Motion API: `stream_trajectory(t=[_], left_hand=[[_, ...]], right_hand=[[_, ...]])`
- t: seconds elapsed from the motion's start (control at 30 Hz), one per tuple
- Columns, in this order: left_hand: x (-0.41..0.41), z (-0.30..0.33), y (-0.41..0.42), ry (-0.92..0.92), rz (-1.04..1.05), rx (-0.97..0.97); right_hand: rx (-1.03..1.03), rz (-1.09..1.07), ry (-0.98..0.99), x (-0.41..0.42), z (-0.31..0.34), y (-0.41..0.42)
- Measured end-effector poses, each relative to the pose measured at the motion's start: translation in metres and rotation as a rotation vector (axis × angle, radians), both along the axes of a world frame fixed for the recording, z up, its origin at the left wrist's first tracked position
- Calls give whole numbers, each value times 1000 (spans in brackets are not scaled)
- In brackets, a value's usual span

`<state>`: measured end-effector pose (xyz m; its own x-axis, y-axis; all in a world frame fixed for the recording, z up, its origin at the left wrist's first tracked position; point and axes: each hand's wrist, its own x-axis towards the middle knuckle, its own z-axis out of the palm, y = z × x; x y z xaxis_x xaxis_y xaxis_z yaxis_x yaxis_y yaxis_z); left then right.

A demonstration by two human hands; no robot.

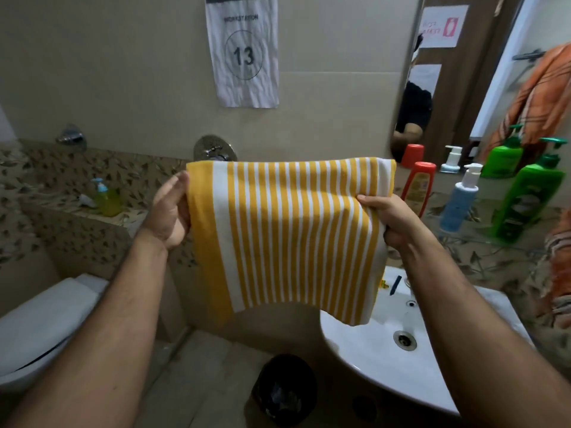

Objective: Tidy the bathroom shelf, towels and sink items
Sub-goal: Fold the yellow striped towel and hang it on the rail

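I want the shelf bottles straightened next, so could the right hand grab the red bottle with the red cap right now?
Probably not yet: the right hand grips the yellow-and-white striped towel, though the red bottle with the red cap stands close behind it, unobstructed.

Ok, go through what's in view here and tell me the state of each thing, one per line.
striped towel: folded, held up in the air
left hand: grips the towel's left edge
right hand: grips the towel's right edge
sink: basin dry-looking, drain open
toilet: lid down
red bottle: cap on, upright
green bottle: upright
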<state>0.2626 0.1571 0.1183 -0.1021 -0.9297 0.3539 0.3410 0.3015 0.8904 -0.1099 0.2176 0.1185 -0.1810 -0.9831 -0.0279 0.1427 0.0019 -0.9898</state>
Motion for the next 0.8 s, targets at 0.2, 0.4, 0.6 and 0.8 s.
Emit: stream_trajectory(t=[0.2, 0.4, 0.6, 0.8], left_hand=[[-13, -77, 5, -132, -288, 344], [-35, -84, -8, -105, -143, 359], [-55, -85, -8, -227, -335, 425], [-68, -49, -7, -252, -247, 324]], right_hand=[[37, -112, 60, 12, 17, -14], [218, -127, 66, -14, 1, -12], [219, -139, 27, -39, 8, -10], [246, -44, 65, -60, 13, 3]])
